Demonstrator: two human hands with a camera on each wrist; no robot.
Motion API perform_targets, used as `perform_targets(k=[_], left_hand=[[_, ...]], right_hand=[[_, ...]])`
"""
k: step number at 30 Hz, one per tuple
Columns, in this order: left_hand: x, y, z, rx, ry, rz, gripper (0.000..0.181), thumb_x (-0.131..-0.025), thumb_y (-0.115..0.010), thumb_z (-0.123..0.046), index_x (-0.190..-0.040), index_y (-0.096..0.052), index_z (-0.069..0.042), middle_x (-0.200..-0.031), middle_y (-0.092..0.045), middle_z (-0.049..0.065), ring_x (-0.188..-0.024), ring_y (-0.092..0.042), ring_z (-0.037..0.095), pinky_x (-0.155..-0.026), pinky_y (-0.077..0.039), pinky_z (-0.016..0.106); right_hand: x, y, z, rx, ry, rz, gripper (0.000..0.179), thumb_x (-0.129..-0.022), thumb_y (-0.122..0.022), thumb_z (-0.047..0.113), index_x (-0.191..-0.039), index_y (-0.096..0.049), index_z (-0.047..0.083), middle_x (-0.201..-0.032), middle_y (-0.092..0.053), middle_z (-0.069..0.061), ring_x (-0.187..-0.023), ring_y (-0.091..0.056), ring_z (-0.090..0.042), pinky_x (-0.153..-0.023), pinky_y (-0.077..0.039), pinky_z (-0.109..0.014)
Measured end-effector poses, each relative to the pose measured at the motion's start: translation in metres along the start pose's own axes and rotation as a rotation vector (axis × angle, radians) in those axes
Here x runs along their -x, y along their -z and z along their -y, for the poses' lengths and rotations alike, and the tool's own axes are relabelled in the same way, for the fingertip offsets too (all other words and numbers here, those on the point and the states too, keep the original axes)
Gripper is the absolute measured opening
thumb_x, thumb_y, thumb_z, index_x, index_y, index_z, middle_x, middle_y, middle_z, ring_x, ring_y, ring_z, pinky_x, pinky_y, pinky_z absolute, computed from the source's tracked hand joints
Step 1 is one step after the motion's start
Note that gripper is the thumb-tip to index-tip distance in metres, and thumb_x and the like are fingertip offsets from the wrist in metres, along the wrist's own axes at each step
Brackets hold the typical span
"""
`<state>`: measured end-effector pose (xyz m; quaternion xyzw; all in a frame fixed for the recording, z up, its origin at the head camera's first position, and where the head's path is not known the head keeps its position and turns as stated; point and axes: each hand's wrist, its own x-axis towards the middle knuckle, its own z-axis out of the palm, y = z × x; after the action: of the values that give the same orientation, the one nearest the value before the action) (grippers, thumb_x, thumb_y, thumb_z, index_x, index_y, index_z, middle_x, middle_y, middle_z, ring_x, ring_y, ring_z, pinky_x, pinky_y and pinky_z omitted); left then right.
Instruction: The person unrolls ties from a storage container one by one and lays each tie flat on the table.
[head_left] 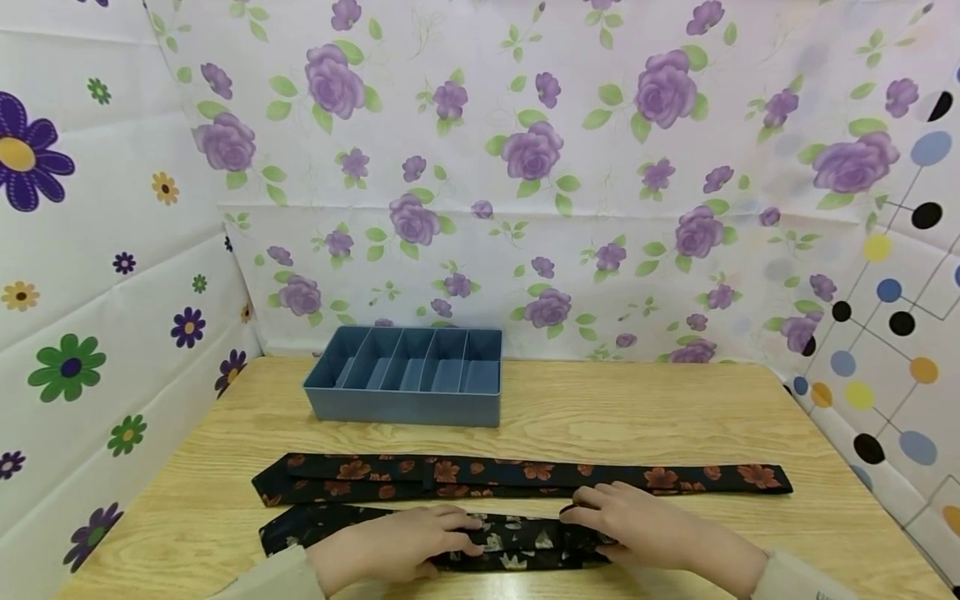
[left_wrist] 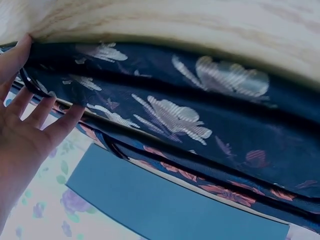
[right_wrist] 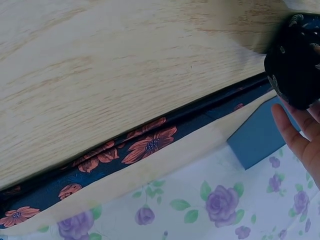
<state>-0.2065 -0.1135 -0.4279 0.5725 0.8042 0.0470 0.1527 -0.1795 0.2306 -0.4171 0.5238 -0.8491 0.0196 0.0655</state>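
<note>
A black necktie with white flowers (head_left: pixel 513 546) lies along the table near the front, its pointed wide end at the left. My left hand (head_left: pixel 416 540) rests across the middle of this tie; in the left wrist view its fingers (left_wrist: pixel 62 125) lie at one edge and the thumb at the other. My right hand (head_left: pixel 630 529) grips the tie's right end, which is doubled over into a thick bundle (right_wrist: pixel 295 60). Just behind lies a second black necktie with orange-red flowers (head_left: pixel 536 472), laid straight, with its pointed end also at the left.
A blue-grey box (head_left: pixel 405 407) with several compartments stands at the back left of the wooden table (head_left: pixel 637 408). Flower-printed cloth (head_left: pixel 480 167) hangs behind the table, and patterned cloth also hangs at both sides.
</note>
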Motion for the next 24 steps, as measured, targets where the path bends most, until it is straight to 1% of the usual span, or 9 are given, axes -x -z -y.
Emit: perform_targets(k=[3,6,8,12,16,18,20,24], left_hand=[[0.001,0.003,0.000,0.024,0.011,0.019,0.052,-0.086,-0.068,-0.016,-0.135,-0.050,-0.025,-0.148,-0.040,0.002,-0.135,-0.040,0.021,-0.096,-0.048,0.023],[0.000,0.004,0.000,0.044,0.017,0.029,0.049,-0.088,-0.067,-0.018,-0.134,-0.051,-0.026,-0.147,-0.040,0.002,-0.133,-0.041,0.020,-0.095,-0.048,0.022],[-0.002,0.004,0.000,0.030,0.013,0.021,0.044,-0.089,-0.065,-0.021,-0.131,-0.053,-0.026,-0.145,-0.042,0.001,-0.132,-0.043,0.019,-0.095,-0.048,0.023],[-0.007,0.006,0.000,-0.030,-0.003,-0.002,0.037,-0.091,-0.061,-0.029,-0.128,-0.055,-0.024,-0.138,-0.049,0.000,-0.125,-0.048,0.017,-0.097,-0.047,0.026],[-0.013,0.010,-0.002,-0.058,-0.020,-0.018,0.033,-0.092,-0.059,-0.032,-0.125,-0.057,-0.025,-0.129,-0.054,-0.003,-0.117,-0.052,0.012,-0.095,-0.047,0.027],[-0.017,0.010,-0.003,-0.071,-0.032,-0.025,0.034,-0.093,-0.058,-0.032,-0.126,-0.056,-0.025,-0.127,-0.055,-0.004,-0.116,-0.053,0.011,-0.094,-0.047,0.026],[-0.021,0.009,-0.005,-0.093,-0.043,-0.032,0.038,-0.093,-0.058,-0.033,-0.130,-0.054,-0.025,-0.128,-0.055,-0.004,-0.116,-0.053,0.011,-0.094,-0.048,0.027],[-0.029,0.008,-0.009,-0.133,-0.045,-0.026,0.044,-0.093,-0.057,-0.036,-0.135,-0.051,-0.026,-0.135,-0.052,-0.002,-0.121,-0.052,0.013,-0.095,-0.049,0.029]], right_hand=[[-0.001,-0.001,0.001,-0.004,-0.004,0.001,0.049,-0.077,-0.078,0.021,-0.120,-0.056,0.016,-0.109,-0.058,-0.001,-0.080,-0.057,-0.006,-0.065,-0.048,-0.020],[-0.002,-0.002,0.002,0.001,-0.009,0.013,0.048,-0.077,-0.078,0.022,-0.119,-0.055,0.015,-0.115,-0.058,-0.004,-0.087,-0.060,-0.010,-0.068,-0.051,-0.023],[-0.003,-0.001,0.002,0.005,-0.013,0.028,0.047,-0.078,-0.077,0.022,-0.118,-0.055,0.014,-0.116,-0.059,-0.004,-0.091,-0.061,-0.011,-0.070,-0.051,-0.024],[-0.004,-0.001,0.002,0.009,-0.017,0.050,0.046,-0.079,-0.076,0.023,-0.118,-0.055,0.014,-0.116,-0.060,-0.003,-0.095,-0.061,-0.012,-0.073,-0.052,-0.024],[-0.004,-0.001,0.002,0.005,-0.016,0.050,0.046,-0.079,-0.076,0.023,-0.119,-0.055,0.014,-0.116,-0.060,-0.003,-0.094,-0.062,-0.012,-0.072,-0.052,-0.024],[-0.003,-0.001,0.002,0.005,-0.016,0.045,0.047,-0.079,-0.077,0.023,-0.119,-0.055,0.014,-0.115,-0.059,-0.002,-0.093,-0.062,-0.012,-0.071,-0.052,-0.024],[-0.003,-0.002,0.002,0.003,-0.015,0.037,0.048,-0.078,-0.077,0.022,-0.120,-0.055,0.014,-0.115,-0.059,-0.002,-0.091,-0.062,-0.012,-0.070,-0.052,-0.024],[-0.001,-0.003,0.001,0.005,-0.009,0.020,0.050,-0.077,-0.078,0.021,-0.121,-0.056,0.015,-0.113,-0.058,0.000,-0.087,-0.061,-0.010,-0.068,-0.051,-0.023]])
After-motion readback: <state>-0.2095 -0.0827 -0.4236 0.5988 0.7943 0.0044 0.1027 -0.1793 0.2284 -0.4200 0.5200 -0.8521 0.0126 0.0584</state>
